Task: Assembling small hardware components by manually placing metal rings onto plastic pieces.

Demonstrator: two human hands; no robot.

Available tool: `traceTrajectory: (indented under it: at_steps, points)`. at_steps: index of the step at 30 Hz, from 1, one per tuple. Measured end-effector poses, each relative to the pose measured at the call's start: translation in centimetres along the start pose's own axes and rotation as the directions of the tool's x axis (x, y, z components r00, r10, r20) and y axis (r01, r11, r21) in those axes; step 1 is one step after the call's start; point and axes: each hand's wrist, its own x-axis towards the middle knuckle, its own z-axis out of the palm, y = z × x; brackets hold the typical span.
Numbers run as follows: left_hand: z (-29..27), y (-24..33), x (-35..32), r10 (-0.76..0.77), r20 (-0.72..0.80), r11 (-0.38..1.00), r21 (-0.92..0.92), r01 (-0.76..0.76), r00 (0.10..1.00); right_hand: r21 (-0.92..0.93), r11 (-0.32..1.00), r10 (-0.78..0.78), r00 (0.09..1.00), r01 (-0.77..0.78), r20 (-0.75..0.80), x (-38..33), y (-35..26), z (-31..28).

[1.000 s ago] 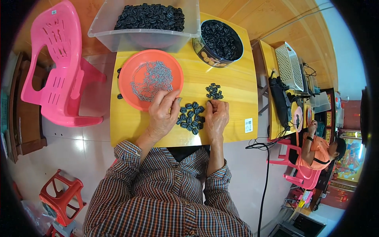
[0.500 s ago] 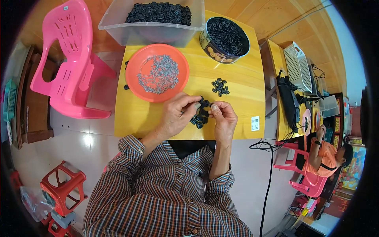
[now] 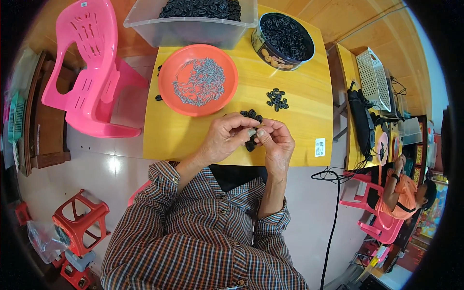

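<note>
My left hand [image 3: 223, 137] and my right hand [image 3: 276, 145] meet over the table's near edge, fingertips pinched together. Whatever sits between them is too small and hidden to make out. Just beyond and below the fingertips lie black plastic pieces [image 3: 251, 115], partly covered by my fingers. To the left, an orange-red plate [image 3: 166, 99] carries a heap of thin grey screw-like pins [image 3: 205, 79]. A small cluster of black plastic pieces [image 3: 277, 99] rests farther right on the yellow table [image 3: 304, 116].
A translucent bin [image 3: 193, 36] of black parts and a round tin [image 3: 278, 63] of small black parts stand at the far side. A pink chair [image 3: 92, 82] and red stool [image 3: 82, 220] are left. Right, a black cable [image 3: 333, 217] hangs; a person in orange [image 3: 403, 193] sits beyond.
My fingertips have come together, where before they were apart around the black pieces. The whole view has shifted slightly, with the table sitting higher and more to the right.
</note>
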Motion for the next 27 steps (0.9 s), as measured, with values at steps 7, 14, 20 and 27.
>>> traceTrajectory:
  at_steps: [7, 14, 20, 27]
  points:
    - [0.2, 0.1, -0.4, -0.108, -0.050, 0.969, -0.228, 0.094, 0.993, 0.018, 0.998, 0.052, 0.998, -0.052, -0.019, -0.5, -0.4, 0.1]
    - [0.0, -0.8, -0.2, -0.106, -0.061, 0.967, -0.239, 0.089, 0.993, -0.046, 0.999, -0.006, 0.999, 0.008, 0.054, -0.9, 0.5, 0.6]
    - [0.3, -0.8, 0.0, -0.145, -0.016, 0.960, -0.243, 0.136, 0.989, -0.011, 0.997, 0.082, 0.997, -0.082, -0.004, -0.6, 0.8, 0.3]
    - [0.0, -0.5, 0.3, -0.266, 0.006, 0.917, -0.307, 0.255, 0.964, -0.088, 0.996, 0.030, 0.999, -0.029, 0.010, -0.5, 0.6, 0.4]
